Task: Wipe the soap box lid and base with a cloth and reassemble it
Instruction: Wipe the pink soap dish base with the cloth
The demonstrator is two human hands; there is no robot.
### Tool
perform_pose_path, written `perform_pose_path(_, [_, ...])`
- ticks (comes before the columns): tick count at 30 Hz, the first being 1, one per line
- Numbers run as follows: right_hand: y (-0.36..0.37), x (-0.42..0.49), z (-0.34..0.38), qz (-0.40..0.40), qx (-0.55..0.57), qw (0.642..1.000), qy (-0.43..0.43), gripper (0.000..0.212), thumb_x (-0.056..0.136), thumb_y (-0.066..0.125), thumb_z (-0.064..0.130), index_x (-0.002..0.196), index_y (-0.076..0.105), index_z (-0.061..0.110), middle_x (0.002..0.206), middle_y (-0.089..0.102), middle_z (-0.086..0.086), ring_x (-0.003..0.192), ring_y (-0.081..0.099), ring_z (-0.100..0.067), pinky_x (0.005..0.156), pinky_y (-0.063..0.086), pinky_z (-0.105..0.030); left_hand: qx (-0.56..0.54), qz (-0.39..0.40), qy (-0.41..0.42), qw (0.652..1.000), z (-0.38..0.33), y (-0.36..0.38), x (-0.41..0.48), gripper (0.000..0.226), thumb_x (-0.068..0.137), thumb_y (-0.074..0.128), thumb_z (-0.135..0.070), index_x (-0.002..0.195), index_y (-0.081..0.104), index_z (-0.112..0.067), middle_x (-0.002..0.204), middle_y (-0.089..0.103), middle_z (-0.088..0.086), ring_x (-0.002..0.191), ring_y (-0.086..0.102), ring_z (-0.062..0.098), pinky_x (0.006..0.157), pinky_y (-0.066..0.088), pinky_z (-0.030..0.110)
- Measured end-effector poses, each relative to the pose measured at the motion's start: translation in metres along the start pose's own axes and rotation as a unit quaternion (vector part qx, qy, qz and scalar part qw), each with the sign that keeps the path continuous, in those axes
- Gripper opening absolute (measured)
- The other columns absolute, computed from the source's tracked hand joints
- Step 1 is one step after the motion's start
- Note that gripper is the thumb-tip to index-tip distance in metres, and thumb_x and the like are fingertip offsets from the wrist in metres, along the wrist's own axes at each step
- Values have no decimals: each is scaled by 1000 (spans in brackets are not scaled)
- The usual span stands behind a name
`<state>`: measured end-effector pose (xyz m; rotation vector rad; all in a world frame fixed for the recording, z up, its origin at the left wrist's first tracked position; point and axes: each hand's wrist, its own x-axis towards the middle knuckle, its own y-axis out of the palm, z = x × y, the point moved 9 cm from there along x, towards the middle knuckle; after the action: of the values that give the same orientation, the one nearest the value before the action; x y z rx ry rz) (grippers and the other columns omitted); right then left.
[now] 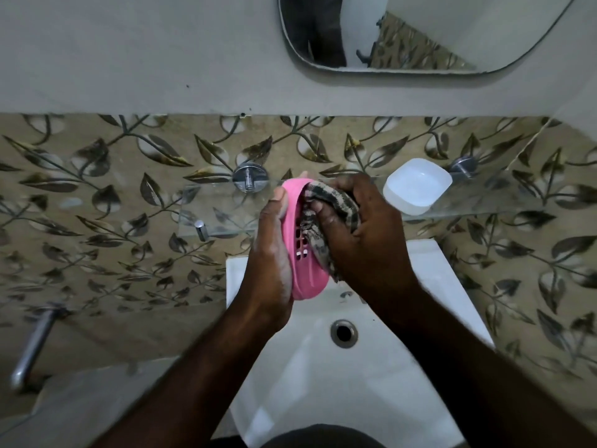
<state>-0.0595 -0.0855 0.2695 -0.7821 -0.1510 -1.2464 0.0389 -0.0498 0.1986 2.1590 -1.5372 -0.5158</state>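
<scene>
Gripping with my left hand (269, 253), I held the pink base (307, 282) on edge over the sink (290, 383), thumb on its upper rim. My right hand (361, 227) clutched the bunched cloth (336, 202) and pressed it into the hollow, against the drain slots. The white piece (416, 185), which I took for the lid, lay hollow-up on the glass shelf (219, 215), off to the right.

The base was smooth, glossy, oval plastic and my left hand looked filmed with something whitish. I judged it could slip and drop into the basin. The coarse striped weave might catch in the square slots. A careless knock could send the light, translucent lid off that narrow glass.
</scene>
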Motion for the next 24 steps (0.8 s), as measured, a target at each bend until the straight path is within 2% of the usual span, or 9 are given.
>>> perform_pose_path(2, [4,-8,-7,17,-49,998,20,10,92,63,31,89,54,26,70,59,17,68,62,-2,56,49,-22,-1,-17,9,1000,-4,-6,1,46,91,42,-55,112,65,-22,102,76,4,95,72,19,76,58,32])
perform_pose_path(4, [17,-25,-17,99,-94,989,56,16,90,63,33,81,50,29,62,60,11,57,61,-7,50,46,-25,-14,-44,9,999,-4,-15,2,42,92,39,-52,101,68,-22,80,75,0,75,72,14,63,58,30])
perform_pose_path(6, [27,-43,-17,187,-31,976,107,15,90,64,29,78,56,25,61,64,5,52,63,-11,50,50,-27,-15,-50,4,999,1,-18,1,45,88,40,-52,82,75,-24,66,71,-1,61,67,14,58,55,29])
perform_pose_path(8, [30,-46,-4,232,48,965,109,11,89,68,23,80,63,21,63,68,1,55,65,-11,55,52,-28,-34,-45,-17,998,7,-17,-1,48,84,42,-56,69,78,-28,66,70,1,63,67,18,66,54,34])
perform_pose_path(10, [24,-33,11,210,50,976,38,4,88,70,23,89,68,19,74,70,3,67,68,-10,64,54,-30,-48,-40,-38,997,12,-14,-2,51,83,42,-59,74,79,-25,72,73,5,70,70,22,68,56,36])
perform_pose_path(13, [9,-7,10,102,-30,993,-43,15,87,68,19,102,67,18,94,71,4,83,67,-12,73,55,-36,-21,-3,-40,999,15,-2,-2,49,95,31,-54,101,70,-23,89,77,4,85,73,20,68,60,35])
perform_pose_path(18, [5,-10,-11,0,-110,994,-7,9,86,64,24,88,59,17,80,66,2,72,63,-19,60,52,-37,31,-44,-24,998,20,-15,-6,54,87,45,-63,117,64,-23,107,75,6,99,71,21,84,56,39])
perform_pose_path(20, [12,-18,-20,14,-124,992,34,16,87,62,32,80,50,24,70,62,5,63,61,-18,54,48,-33,39,-63,-14,997,17,-21,-5,54,81,49,-66,112,66,-25,106,74,9,98,71,24,87,55,43])
perform_pose_path(24, [31,-42,-31,146,-109,979,90,30,89,64,32,67,43,33,55,55,13,55,56,-1,51,38,-17,35,-78,20,996,7,-28,-2,55,77,47,-65,107,66,-22,88,73,7,77,71,20,70,57,36])
